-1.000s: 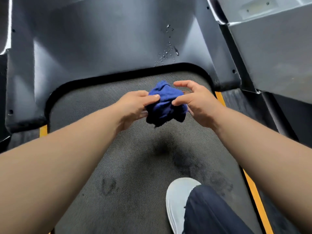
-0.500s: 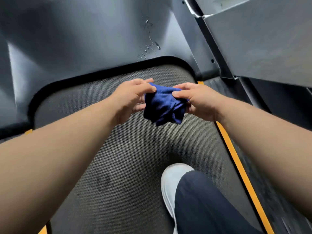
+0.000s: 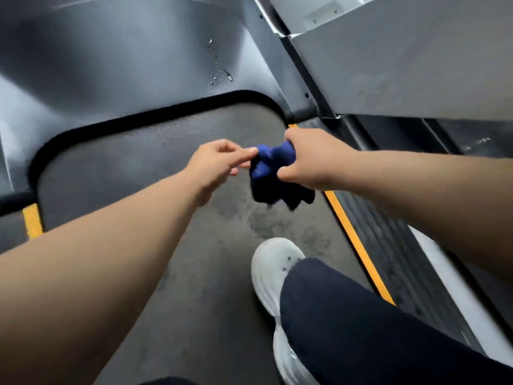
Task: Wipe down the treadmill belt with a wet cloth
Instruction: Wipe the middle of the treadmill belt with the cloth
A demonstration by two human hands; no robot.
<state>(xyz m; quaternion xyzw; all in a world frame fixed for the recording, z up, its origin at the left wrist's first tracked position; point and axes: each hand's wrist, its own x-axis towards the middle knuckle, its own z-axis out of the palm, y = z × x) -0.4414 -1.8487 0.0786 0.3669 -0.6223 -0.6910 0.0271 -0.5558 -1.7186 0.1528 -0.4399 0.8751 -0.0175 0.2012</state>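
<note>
A crumpled blue cloth hangs above the dark grey treadmill belt, near the belt's front right corner. My right hand grips the cloth from above and the right, and bunched folds droop below the fist. My left hand reaches in from the left with its fingers stretched out. Only its fingertips touch the cloth's left edge. Dark wet patches mark the belt under the cloth.
The grey motor cover, with water drops on it, curves round the belt's front. A yellow stripe and a ribbed side rail run along the right. My white shoe and dark trouser leg stand on the belt.
The cloth has moved right, bunched into my right hand. My left hand has loosened from a grip to a fingertip touch. The view has shifted.
</note>
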